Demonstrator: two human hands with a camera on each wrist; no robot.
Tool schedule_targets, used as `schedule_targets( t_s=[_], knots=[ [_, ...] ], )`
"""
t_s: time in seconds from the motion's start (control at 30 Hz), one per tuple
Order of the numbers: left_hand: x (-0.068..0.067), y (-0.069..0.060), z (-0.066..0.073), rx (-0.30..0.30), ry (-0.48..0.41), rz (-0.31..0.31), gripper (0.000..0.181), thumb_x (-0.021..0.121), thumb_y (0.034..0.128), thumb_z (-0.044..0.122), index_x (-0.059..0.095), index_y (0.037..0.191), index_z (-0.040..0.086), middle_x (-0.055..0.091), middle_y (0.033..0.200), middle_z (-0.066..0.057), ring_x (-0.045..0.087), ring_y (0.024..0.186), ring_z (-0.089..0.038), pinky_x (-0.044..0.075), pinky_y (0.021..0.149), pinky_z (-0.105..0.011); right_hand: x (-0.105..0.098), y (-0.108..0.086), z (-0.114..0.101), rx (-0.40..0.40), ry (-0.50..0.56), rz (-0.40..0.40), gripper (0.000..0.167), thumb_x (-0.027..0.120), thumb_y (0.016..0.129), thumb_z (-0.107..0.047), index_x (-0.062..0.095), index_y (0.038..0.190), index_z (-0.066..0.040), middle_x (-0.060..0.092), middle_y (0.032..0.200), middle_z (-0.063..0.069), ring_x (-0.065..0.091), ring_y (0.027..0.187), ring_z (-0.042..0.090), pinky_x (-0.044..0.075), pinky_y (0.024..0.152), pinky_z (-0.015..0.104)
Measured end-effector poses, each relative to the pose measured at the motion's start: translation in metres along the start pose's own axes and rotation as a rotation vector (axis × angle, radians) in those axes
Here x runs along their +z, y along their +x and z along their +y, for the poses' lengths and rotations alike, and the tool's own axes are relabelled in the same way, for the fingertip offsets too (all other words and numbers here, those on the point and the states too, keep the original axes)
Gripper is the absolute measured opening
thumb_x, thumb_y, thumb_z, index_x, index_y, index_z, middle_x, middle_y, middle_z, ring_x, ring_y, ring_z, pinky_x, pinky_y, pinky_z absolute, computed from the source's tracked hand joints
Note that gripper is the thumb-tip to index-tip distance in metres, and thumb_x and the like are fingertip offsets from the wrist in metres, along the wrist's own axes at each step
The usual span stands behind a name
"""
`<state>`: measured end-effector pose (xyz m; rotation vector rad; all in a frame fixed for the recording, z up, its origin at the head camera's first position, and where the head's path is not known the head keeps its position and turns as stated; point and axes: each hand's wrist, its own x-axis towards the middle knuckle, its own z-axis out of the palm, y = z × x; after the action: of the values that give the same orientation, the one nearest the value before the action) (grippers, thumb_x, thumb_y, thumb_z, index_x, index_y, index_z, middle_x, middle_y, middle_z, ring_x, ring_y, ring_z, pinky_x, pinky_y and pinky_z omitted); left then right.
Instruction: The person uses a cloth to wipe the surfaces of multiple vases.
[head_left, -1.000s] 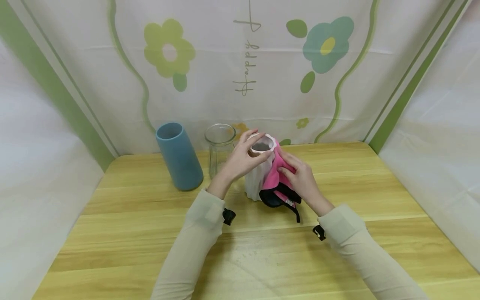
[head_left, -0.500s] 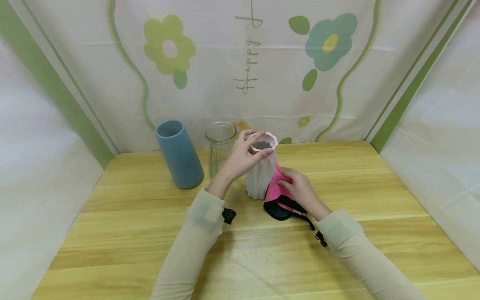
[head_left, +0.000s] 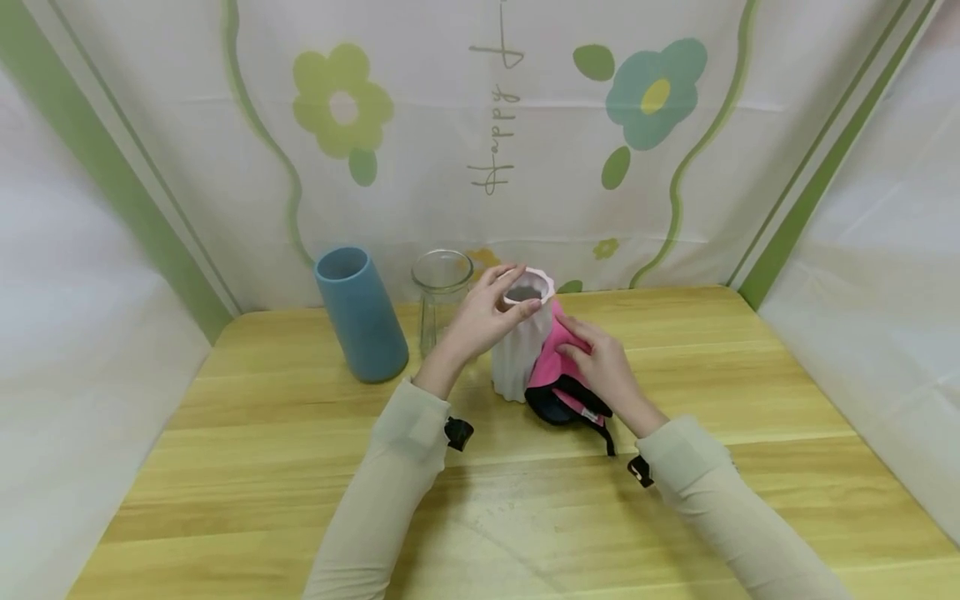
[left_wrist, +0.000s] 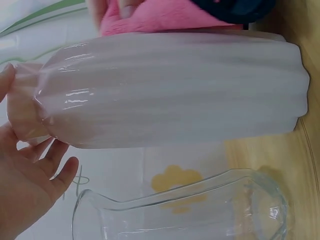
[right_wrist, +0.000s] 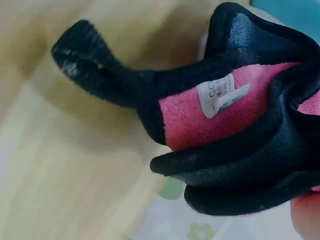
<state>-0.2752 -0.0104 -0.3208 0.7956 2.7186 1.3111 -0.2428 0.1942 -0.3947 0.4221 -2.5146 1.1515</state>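
Observation:
A white fluted vase [head_left: 517, 358] stands upright on the table, its wavy rim facing up. My left hand [head_left: 480, 321] grips it at the neck, thumb on the near side and fingers on the far side; the left wrist view shows the glossy vase wall [left_wrist: 175, 90] too. My right hand [head_left: 603, 367] pinches a bunched pink cloth [head_left: 553, 354] with black edging against the vase's right side. In the right wrist view the cloth [right_wrist: 195, 120] hangs in folds, with a white label [right_wrist: 216, 95] and a black loop [right_wrist: 85, 60]. The vase hides part of the cloth's far side.
Left of the white vase stands a clear glass vase [head_left: 429, 321], partly behind my left hand. Farther left is a tall blue vase [head_left: 363, 321]. A printed curtain [head_left: 435, 167] rises behind the wooden table [head_left: 262, 467].
The right hand and cloth slid down the vase's side, then came slightly back up. The left hand keeps its grip on the neck, and the vase stays in place.

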Motion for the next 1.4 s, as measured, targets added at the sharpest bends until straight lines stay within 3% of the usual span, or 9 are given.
schedule_targets(
  t_s=[0.13,0.3,0.6,0.83,1.07,1.27,1.4],
  knots=[
    [0.000,0.000,0.000,0.008,0.019,-0.017,0.077,0.041,0.0894,0.062,0.027,0.152,0.019,0.025,0.157,-0.004,0.062,0.112,-0.025,0.052,0.092,-0.039,-0.005,0.004,-0.007,-0.004,0.032,0.055,0.046,0.068,0.084,-0.001,0.059,0.129,-0.004,0.060,0.128,0.020,0.056,0.122,0.035,0.047,0.098,0.047],
    [0.002,0.000,0.002,-0.002,-0.003,-0.052,0.060,0.043,0.1001,0.042,0.024,0.153,0.020,0.017,0.160,-0.005,0.058,0.119,-0.029,0.049,0.097,-0.043,-0.007,0.005,-0.011,-0.025,0.063,0.083,0.048,0.068,0.084,0.000,0.058,0.131,-0.004,0.061,0.129,0.018,0.057,0.121,0.033,0.048,0.097,0.045],
    [0.006,0.002,0.000,-0.022,-0.014,-0.017,0.066,0.049,0.0955,0.047,0.025,0.152,0.023,0.019,0.159,-0.001,0.063,0.107,-0.021,0.052,0.090,-0.040,-0.007,0.004,-0.003,-0.023,0.049,-0.078,0.061,0.066,0.087,-0.006,0.042,0.143,-0.005,0.048,0.141,0.021,0.046,0.131,0.040,0.040,0.105,0.054],
    [0.011,0.003,0.000,-0.046,0.012,0.049,0.074,0.062,0.0874,0.051,0.033,0.150,0.023,0.019,0.158,-0.004,0.041,0.134,-0.032,0.044,0.101,-0.052,-0.001,0.000,0.010,-0.010,0.011,-0.140,0.063,0.070,0.084,-0.006,0.045,0.141,0.000,0.048,0.141,0.024,0.043,0.132,0.040,0.035,0.108,0.054],
    [0.013,0.005,0.000,-0.049,0.051,0.092,0.071,0.062,0.0877,0.050,0.036,0.148,0.025,0.023,0.154,-0.006,0.055,0.115,-0.028,0.048,0.094,-0.048,0.004,-0.004,0.017,0.031,-0.032,-0.219,0.062,0.070,0.086,-0.009,0.044,0.141,0.001,0.049,0.139,0.025,0.045,0.131,0.041,0.036,0.107,0.055],
    [0.012,0.005,0.002,-0.051,0.088,0.106,0.066,0.062,0.0880,0.048,0.040,0.147,0.026,0.030,0.152,-0.004,0.048,0.123,-0.030,0.049,0.092,-0.046,0.005,-0.006,0.018,0.049,-0.057,-0.226,0.060,0.070,0.085,-0.009,0.046,0.140,0.000,0.052,0.137,0.025,0.048,0.129,0.040,0.039,0.106,0.054],
    [0.011,0.005,0.001,-0.060,0.056,0.110,0.063,0.063,0.0874,0.043,0.042,0.145,0.027,0.034,0.149,0.000,0.055,0.114,-0.025,0.051,0.088,-0.041,0.003,-0.006,0.015,0.059,-0.025,-0.196,0.057,0.070,0.085,-0.009,0.050,0.139,-0.004,0.053,0.137,0.022,0.049,0.128,0.038,0.040,0.105,0.053]
  ],
)
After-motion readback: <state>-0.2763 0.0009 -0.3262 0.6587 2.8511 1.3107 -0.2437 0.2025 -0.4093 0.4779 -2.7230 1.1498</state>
